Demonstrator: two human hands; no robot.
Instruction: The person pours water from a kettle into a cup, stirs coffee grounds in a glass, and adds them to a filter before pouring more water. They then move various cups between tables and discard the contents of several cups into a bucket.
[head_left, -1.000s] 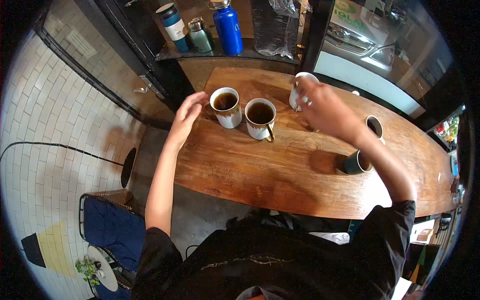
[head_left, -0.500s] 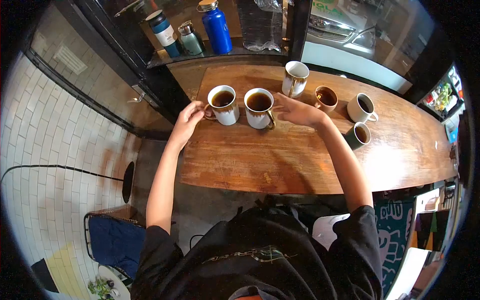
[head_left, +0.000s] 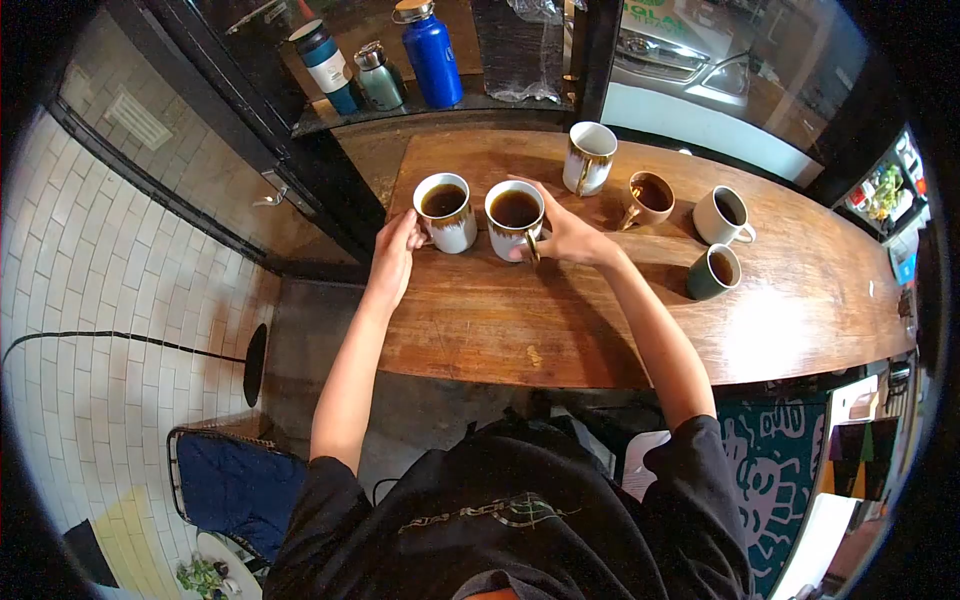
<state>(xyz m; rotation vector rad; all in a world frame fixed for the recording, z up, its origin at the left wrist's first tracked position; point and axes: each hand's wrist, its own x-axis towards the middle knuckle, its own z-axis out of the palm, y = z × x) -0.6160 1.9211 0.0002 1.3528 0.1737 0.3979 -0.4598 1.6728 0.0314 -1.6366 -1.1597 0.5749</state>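
Observation:
Two white mugs with brown dripped glaze stand side by side on the wooden table, each holding dark liquid. My left hand (head_left: pixel 394 258) is closed at the handle side of the left mug (head_left: pixel 457 232); the fingers cover its handle. Around the right side of the other mug (head_left: pixel 503 242) curls my right hand (head_left: pixel 572 238), fingers behind the rim and thumb at the front near the handle. Behind that hand stands a third white-and-brown mug (head_left: pixel 588 172), with no liquid visible inside.
To the right on the table (head_left: pixel 480 335) are a brown cup (head_left: pixel 650 205), a cream mug (head_left: pixel 712 222) and a dark green cup (head_left: pixel 706 280), all with dark liquid. A blue bottle (head_left: pixel 434 65) and two flasks stand on the ledge behind.
My right hand has moved left and closed around the right mug. My left hand has come in closer against the left mug's handle. Both mugs stay about where they were.

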